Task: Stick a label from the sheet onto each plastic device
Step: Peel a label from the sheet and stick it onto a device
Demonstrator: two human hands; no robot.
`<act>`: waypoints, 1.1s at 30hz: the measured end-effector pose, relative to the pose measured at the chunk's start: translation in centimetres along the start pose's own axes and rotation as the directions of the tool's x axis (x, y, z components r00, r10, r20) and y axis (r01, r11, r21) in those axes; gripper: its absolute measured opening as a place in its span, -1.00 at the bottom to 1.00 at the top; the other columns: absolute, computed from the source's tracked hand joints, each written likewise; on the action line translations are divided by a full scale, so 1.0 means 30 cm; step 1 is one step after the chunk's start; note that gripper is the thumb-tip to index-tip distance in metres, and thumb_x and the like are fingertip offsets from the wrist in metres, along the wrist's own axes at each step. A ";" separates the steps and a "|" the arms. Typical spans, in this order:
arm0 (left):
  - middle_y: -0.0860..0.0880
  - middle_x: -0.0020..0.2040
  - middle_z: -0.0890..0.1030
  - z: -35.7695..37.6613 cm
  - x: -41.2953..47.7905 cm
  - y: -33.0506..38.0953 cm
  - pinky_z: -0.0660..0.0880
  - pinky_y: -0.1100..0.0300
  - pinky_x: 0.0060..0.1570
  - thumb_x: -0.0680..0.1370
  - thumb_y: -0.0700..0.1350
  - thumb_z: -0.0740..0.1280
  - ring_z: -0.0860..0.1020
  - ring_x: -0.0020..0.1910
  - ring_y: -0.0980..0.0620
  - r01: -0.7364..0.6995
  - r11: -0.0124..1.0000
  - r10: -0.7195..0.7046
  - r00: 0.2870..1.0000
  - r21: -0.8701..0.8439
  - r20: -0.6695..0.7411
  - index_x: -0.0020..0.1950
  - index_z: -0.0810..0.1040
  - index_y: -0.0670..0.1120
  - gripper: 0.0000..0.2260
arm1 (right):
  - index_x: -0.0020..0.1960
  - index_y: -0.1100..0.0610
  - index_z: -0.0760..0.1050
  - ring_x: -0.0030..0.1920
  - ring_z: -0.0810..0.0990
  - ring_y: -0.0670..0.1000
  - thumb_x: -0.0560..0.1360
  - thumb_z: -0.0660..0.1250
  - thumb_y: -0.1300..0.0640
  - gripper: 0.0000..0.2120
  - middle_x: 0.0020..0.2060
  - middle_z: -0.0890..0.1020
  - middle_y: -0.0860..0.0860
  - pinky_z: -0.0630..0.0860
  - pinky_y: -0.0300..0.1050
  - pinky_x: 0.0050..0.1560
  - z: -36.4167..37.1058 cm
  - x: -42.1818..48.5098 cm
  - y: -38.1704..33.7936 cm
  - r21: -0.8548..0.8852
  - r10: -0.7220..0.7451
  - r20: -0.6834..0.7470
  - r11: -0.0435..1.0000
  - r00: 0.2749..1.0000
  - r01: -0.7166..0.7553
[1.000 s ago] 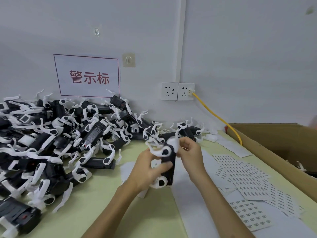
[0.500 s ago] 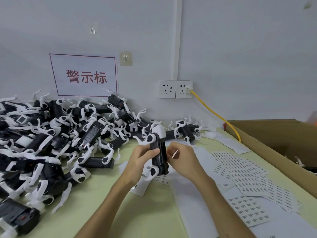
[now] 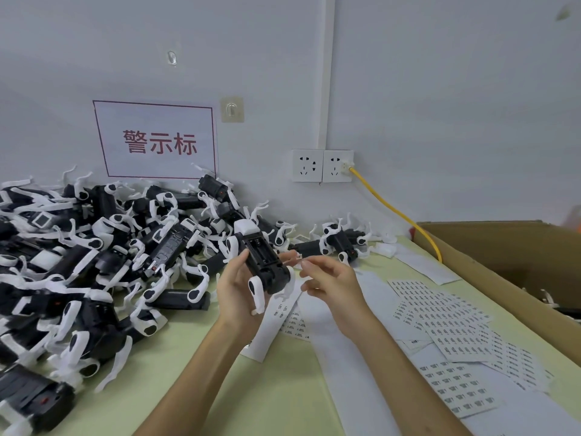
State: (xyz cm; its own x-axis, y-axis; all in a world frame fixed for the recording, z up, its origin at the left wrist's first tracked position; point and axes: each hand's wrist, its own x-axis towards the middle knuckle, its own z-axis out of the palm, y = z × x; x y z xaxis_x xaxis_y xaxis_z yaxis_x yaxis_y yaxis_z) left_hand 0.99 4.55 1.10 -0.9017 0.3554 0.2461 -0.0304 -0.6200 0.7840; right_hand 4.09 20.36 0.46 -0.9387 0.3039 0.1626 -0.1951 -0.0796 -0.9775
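Device (image 3: 262,262) tilted flatter, gripped by left hand (image 3: 235,289); right hand (image 3: 330,281) pinches label (image 3: 299,256): lay it square, press flat

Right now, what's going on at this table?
A person's left hand grips one black-and-white plastic device, tilted above the table. The right hand pinches a small label just beside it, not yet stuck on. A pile of similar devices lies to the left, and label sheets are spread to the right.
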 end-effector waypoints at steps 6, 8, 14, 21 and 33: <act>-0.34 0.25 0.62 0.007 -0.004 -0.009 0.51 -0.01 0.10 0.58 0.09 0.17 0.62 0.23 -0.28 0.033 0.998 -0.034 0.999 -0.049 -0.017 0.03 0.71 -0.20 -0.56 | 0.02 0.19 0.64 -0.34 0.59 -0.05 0.55 0.42 0.19 -0.91 -0.26 0.66 -0.01 0.54 -0.24 -0.21 0.004 -0.001 0.000 0.135 0.060 -0.021 0.989 0.998 -0.056; -0.33 0.26 0.62 0.010 -0.006 -0.011 0.52 0.00 0.09 0.57 0.10 0.17 0.60 0.28 -0.28 0.050 0.997 -0.049 0.999 -0.057 0.011 0.07 0.71 -0.22 -0.53 | -0.04 0.16 0.64 -0.35 0.58 -0.06 0.54 0.42 0.20 -0.96 -0.28 0.65 -0.01 0.52 -0.24 -0.21 0.003 -0.003 -0.001 0.189 0.097 -0.004 0.977 0.995 -0.094; -0.31 0.24 0.63 0.004 -0.002 -0.011 0.49 -0.06 0.13 0.57 0.08 0.18 0.60 0.24 -0.28 0.047 0.998 -0.047 0.999 -0.039 -0.002 0.10 0.65 -0.23 -0.57 | -0.14 0.12 0.62 -0.39 0.58 -0.08 0.55 0.40 0.24 -0.90 -0.35 0.63 -0.09 0.51 -0.29 -0.26 -0.001 0.005 0.006 -0.075 -0.059 -0.063 0.996 0.996 0.055; -0.38 0.21 0.62 -0.037 0.008 0.019 0.45 -0.11 0.24 0.55 0.09 0.20 0.53 0.27 -0.46 0.017 1.000 -0.016 0.998 0.020 -0.059 0.13 0.50 -0.22 -0.60 | -0.22 -0.04 0.55 -0.30 0.64 0.01 0.51 0.44 0.17 -0.82 -0.28 0.63 -0.09 0.51 -0.21 -0.22 0.000 0.011 0.028 -0.550 -0.269 -0.017 0.807 0.963 0.216; -0.35 0.15 0.66 -0.002 -0.005 0.000 0.59 0.10 -0.07 0.55 0.08 0.19 0.67 0.02 -0.21 0.019 0.995 -0.022 0.999 0.096 0.024 0.02 0.63 -0.22 -0.60 | -0.02 -0.11 0.51 -0.35 0.53 -0.16 0.46 0.51 0.03 -0.80 -0.22 0.64 -0.11 0.40 -0.32 -0.25 0.012 0.008 0.038 -0.570 -0.348 -0.045 0.778 0.936 0.262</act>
State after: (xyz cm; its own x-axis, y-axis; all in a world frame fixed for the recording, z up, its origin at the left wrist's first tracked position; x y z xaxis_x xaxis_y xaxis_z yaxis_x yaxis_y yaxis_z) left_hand 1.10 4.46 1.03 -0.8901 0.3856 0.2428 -0.0063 -0.5432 0.8396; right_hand 3.55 19.99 -0.57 -0.7981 0.3551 0.4867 -0.2358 0.5593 -0.7947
